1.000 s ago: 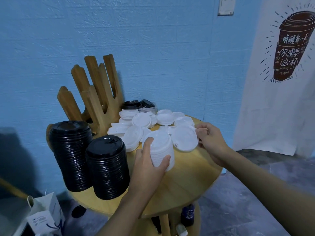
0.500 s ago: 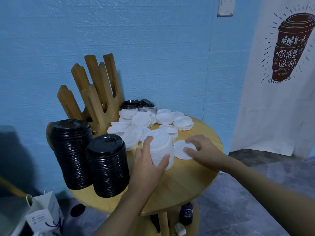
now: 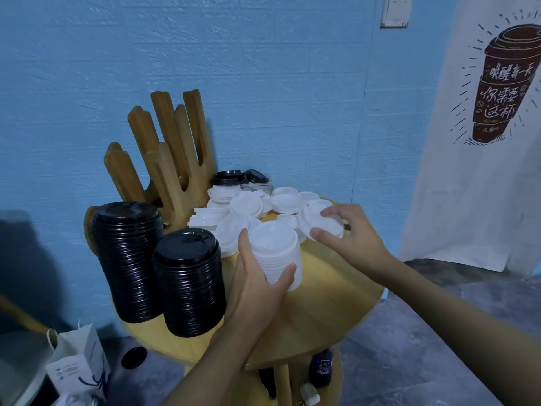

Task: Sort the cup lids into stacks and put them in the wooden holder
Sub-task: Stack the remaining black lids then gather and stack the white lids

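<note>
lid stack (image 3: 273,247) gripped in l hand (image 3: 257,288); r hand (image 3: 355,232) fingers (image 3: 332,211) pinch loose lid (image 3: 318,221).

over on the right, the white banner (image 3: 474,200) shows a drawn coffee cup (image 3: 508,83), and its chinese lettering reads 唤醒新一天 on the top band, then 你需要 and 这杯 below. the small print at the cup's foot is too tiny to read. the paper bag (image 3: 76,367) has blue print, also illegible.
</note>
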